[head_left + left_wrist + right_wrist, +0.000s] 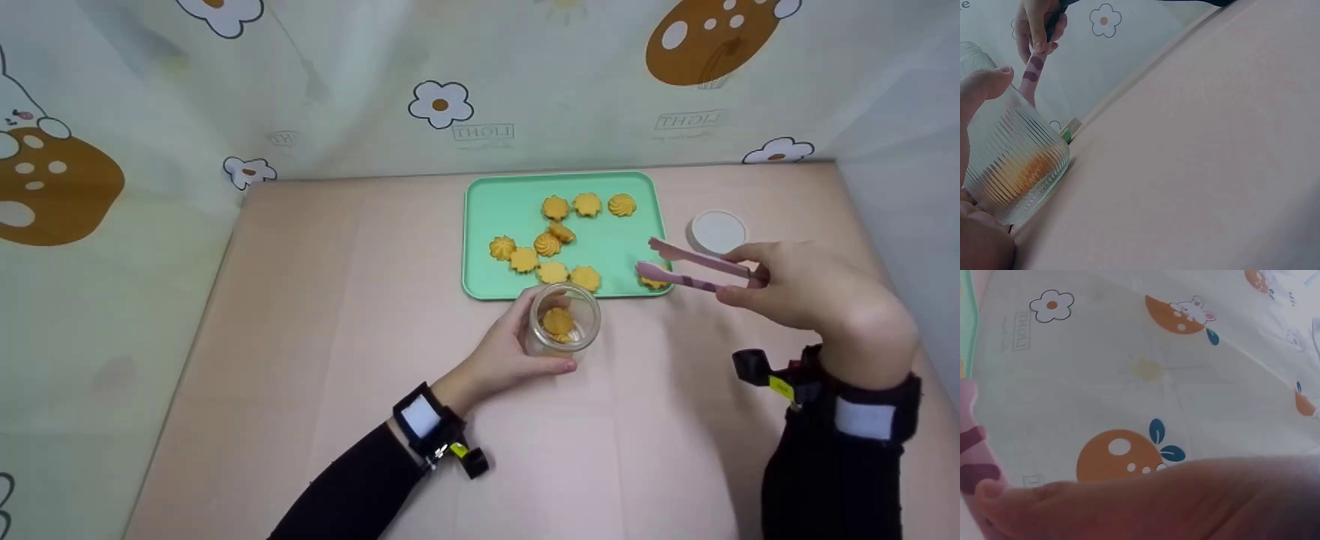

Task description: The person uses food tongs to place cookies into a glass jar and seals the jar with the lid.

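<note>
My left hand [514, 341] grips a ribbed clear glass jar [534, 341] just in front of the tray; a few golden cookies [558, 321] lie at its bottom. In the left wrist view, the jar [1016, 140] leans with its base low, thumb along its side. Pink tongs [701, 259] are held in my right hand [817, 289], their arms spread apart. The tips hover over the right front corner of the green tray [600, 247], overlapping a cookie [654, 277] there. Several more flower-shaped cookies [553, 271] are scattered over the tray's middle and left.
A round white lid [718, 231] lies right of the tray, close behind my right hand. The pinkish tabletop [300, 337] stretches left and toward me. A patterned curtain [360, 90] hangs behind the table and along both sides.
</note>
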The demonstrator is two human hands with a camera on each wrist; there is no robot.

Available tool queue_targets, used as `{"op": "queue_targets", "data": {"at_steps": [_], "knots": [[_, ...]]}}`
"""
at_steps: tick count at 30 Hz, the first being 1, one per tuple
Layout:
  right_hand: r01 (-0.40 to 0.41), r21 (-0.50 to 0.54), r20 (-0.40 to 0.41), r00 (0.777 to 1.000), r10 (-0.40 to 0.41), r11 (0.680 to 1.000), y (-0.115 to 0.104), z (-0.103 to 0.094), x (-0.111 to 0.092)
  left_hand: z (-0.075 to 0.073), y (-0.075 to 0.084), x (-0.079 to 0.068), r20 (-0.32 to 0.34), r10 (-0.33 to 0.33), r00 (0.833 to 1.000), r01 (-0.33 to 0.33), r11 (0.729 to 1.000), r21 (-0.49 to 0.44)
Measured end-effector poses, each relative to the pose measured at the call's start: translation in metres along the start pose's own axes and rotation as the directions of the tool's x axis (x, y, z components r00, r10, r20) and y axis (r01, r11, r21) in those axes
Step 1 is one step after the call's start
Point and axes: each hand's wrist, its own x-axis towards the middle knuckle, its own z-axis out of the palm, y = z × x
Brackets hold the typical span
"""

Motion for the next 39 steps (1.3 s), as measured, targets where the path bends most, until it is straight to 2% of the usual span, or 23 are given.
{"op": "queue_targets", "data": {"at_steps": [5,11,17,22,35,39], "knots": [[-0.051,0.009,0.046,0.998,0.05,0.999,0.005,0.0,0.004,0.0,-0.001,0.0,-0.002,0.003,1.0,-0.003,1.0,0.007],[-0.044,0.011,0.052,0.998,0.044,0.999,0.01,0.004,0.015,0.0,0.0,0.0,-0.002,0.0,1.0,0.0,1.0,0.011],[-0.078,0.07,0.126,0.99,0.069,0.994,0.015,0.007,0.021,0.0,0.001,0.0,-0.001,-0.014,1.0,0.014,1.0,0.013],[-0.091,0.072,0.163,0.984,0.078,0.993,0.014,0.007,0.022,0.0,0.0,0.0,-0.001,-0.016,1.0,0.016,1.0,0.007],[-0.033,0.043,0.134,0.991,0.027,0.999,0.01,0.009,0.026,0.0,0.002,-0.001,-0.004,-0.022,1.0,0.022,1.0,-0.008],[0.003,0.049,0.088,0.996,-0.007,0.999,0.009,0.012,0.033,0.0,0.001,-0.001,0.0,-0.021,1.0,0.021,1.0,-0.001]]}}
